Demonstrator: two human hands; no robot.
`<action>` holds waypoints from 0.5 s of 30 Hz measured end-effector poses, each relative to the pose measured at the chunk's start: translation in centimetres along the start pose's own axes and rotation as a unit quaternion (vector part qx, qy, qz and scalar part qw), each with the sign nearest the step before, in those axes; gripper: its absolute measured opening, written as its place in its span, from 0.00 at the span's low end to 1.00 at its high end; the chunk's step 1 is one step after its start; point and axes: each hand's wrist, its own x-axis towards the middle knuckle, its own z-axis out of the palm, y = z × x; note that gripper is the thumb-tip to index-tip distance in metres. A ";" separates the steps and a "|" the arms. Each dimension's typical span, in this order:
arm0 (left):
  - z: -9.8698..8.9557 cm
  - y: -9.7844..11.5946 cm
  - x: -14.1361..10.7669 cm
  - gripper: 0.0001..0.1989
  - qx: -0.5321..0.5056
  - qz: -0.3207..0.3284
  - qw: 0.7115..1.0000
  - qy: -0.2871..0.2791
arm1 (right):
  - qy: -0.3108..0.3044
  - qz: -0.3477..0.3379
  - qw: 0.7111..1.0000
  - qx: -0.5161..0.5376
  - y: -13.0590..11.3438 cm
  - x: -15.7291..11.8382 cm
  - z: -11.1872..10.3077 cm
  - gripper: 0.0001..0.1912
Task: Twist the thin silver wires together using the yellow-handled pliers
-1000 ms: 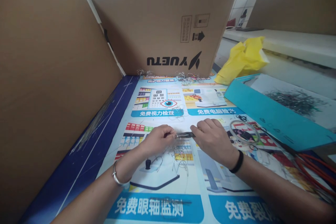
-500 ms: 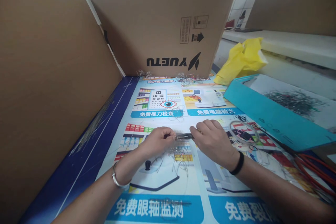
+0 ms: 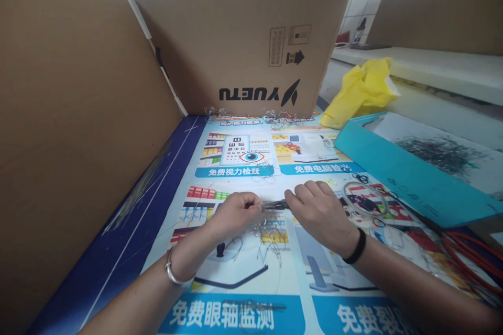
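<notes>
Head view: The right hand (image 3: 317,214) is clamped around dark metal pliers (image 3: 278,204), nose pointing left. The left hand (image 3: 238,213) has its fingertips together at that nose; any pinched piece is indistinct. This opposed grip presumably steadies fine work above tangled silver wires (image 3: 272,236) on the blue-and-white printed sheet (image 3: 288,278).

Upside-down "YUETU" reads on the cardboard panel (image 3: 220,52) well beyond the fingers (image 3: 256,200), and the printed sheet (image 3: 285,275) under them shows "免费视力检查" and "免费电脑验光" beyond, "免费眼轴监测" nearer, partly hidden "免费裂" nearer right.
</notes>
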 end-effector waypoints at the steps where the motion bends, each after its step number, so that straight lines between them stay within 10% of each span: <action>1: 0.0 0.0 0.0 0.07 0.000 0.001 1.000 0.000 | 0.001 0.000 1.000 0.001 0.0 0.0 0.0 0.08; 15: -0.1 0.4 0.0 0.06 -0.019 0.003 1.000 0.006 | -0.046 0.040 0.991 0.116 -0.3 -0.2 1.4 0.05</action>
